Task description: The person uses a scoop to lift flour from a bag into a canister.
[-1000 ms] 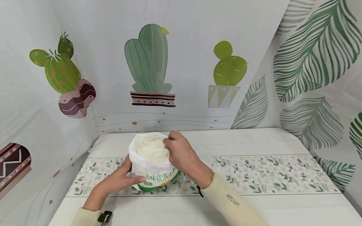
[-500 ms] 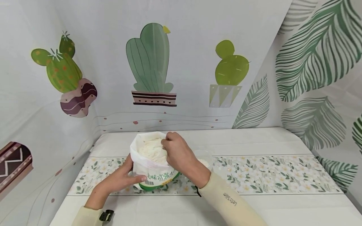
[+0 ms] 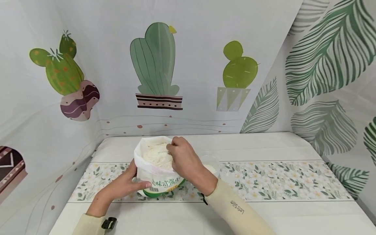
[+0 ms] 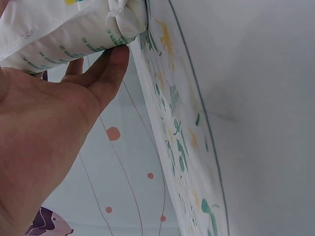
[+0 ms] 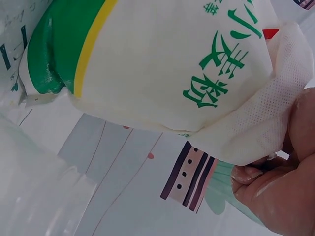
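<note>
Bag (image 3: pixel 160 179) gripped by left hand (image 3: pixel 124 185); flour (image 3: pixel 157 157) toward left edge of counter (image 3: pixel 264 213) from curled fingers of right hand (image 3: pixel 188 161), any hold unclear.

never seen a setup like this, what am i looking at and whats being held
No machine here, just a person working bare-handed. The wide view is from a camera worn on the head, the close views from one on each wrist. On the white tablecloth with a floral band sits an open white bag with green lettering, holding pale powder. To its right, partly hidden, is a clear plastic container. The left hand grips the bag's side. The right hand is at the bag's rim; what it holds, if anything, can't be made out.
</note>
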Available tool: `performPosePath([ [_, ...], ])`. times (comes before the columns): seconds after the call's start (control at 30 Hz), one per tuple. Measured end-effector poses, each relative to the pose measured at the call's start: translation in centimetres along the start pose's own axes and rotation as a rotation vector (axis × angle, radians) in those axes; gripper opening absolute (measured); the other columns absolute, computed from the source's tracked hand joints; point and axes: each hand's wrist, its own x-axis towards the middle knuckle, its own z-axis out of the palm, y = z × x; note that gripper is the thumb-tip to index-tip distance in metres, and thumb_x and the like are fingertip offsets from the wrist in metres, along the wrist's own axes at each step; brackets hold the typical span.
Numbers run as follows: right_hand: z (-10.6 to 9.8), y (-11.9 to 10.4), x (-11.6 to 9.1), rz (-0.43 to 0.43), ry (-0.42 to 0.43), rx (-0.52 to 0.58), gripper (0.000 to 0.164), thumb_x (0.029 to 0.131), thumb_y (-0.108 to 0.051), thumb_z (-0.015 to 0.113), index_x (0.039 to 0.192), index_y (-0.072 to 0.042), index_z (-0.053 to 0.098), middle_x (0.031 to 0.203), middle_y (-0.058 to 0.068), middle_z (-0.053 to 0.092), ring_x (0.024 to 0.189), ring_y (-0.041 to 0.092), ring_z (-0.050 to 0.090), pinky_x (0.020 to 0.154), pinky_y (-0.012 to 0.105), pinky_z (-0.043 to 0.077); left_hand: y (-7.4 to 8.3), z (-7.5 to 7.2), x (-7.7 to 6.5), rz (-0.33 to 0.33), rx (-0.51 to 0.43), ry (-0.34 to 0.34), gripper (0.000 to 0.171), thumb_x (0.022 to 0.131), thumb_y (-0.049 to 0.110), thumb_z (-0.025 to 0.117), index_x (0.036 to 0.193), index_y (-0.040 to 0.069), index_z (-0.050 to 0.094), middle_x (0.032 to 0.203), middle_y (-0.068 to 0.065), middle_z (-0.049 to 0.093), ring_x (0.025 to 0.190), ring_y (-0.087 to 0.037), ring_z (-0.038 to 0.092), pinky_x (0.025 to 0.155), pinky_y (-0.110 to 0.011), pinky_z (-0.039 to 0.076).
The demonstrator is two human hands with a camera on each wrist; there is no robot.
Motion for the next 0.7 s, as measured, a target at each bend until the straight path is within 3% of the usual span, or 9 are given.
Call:
performPosePath([
  [0.07, 0.0, 0.0, 0.0, 0.007, 0.007, 0.007, 0.011, 0.096, 0.004, 0.075, 0.103, -0.001, 0.080, 0.088, 0.007, 0.059, 0.081, 0.019, 0.058, 0.074, 0.026, 0.052, 0.0, -0.1, 0.0, 0.002, 0.002, -0.001, 0.121, 0.095, 0.030, 0.084, 0.169, 0.039, -0.011, 0.176, -0.013, 0.004, 0.158, -0.040, 0.015, 0.117, -0.066, 0.028],
  [0.23, -0.1, -0.1, -0.2, 0.031, 0.019, 0.028, 0.011, 0.096, 0.004, 0.074, 0.105, 0.000, 0.080, 0.089, 0.008, 0.060, 0.084, 0.020, 0.060, 0.075, 0.026, 0.054, -0.1, -0.2, -0.2, 0.009, -0.006, -0.001, 0.119, 0.095, 0.029, 0.083, 0.169, 0.041, -0.009, 0.176, -0.012, 0.008, 0.157, -0.038, 0.019, 0.118, -0.032, 0.033],
  [0.33, -0.3, 0.0, -0.3, 0.037, 0.029, 0.041, 0.011, 0.097, 0.004, 0.073, 0.104, 0.000, 0.080, 0.089, 0.008, 0.059, 0.082, 0.020, 0.059, 0.073, 0.026, 0.053, -0.2, -0.2, -0.2, 0.011, -0.013, 0.001, 0.118, 0.095, 0.029, 0.083, 0.168, 0.042, -0.008, 0.175, -0.012, 0.012, 0.157, -0.038, 0.022, 0.114, -0.022, 0.031],
  [0.53, -0.8, 0.3, -0.6, 0.052, 0.077, 0.081, 0.013, 0.098, 0.006, 0.071, 0.106, 0.002, 0.080, 0.088, 0.008, 0.056, 0.078, 0.018, 0.048, 0.068, 0.026, 0.047, -0.2, -0.1, -0.1, 0.008, 0.000, 0.003, 0.119, 0.095, 0.030, 0.084, 0.168, 0.043, -0.009, 0.176, -0.011, 0.009, 0.157, -0.038, 0.019, 0.118, -0.032, 0.030],
  [0.7, -1.2, 0.5, -0.7, 0.063, 0.117, 0.120, 0.014, 0.098, 0.005, 0.071, 0.109, 0.004, 0.080, 0.091, 0.008, 0.057, 0.080, 0.018, 0.049, 0.068, 0.026, 0.047, -0.2, -0.1, 0.0, 0.008, 0.002, 0.005, 0.120, 0.095, 0.030, 0.084, 0.168, 0.042, -0.010, 0.176, -0.013, 0.009, 0.157, -0.040, 0.019, 0.119, -0.059, 0.030],
])
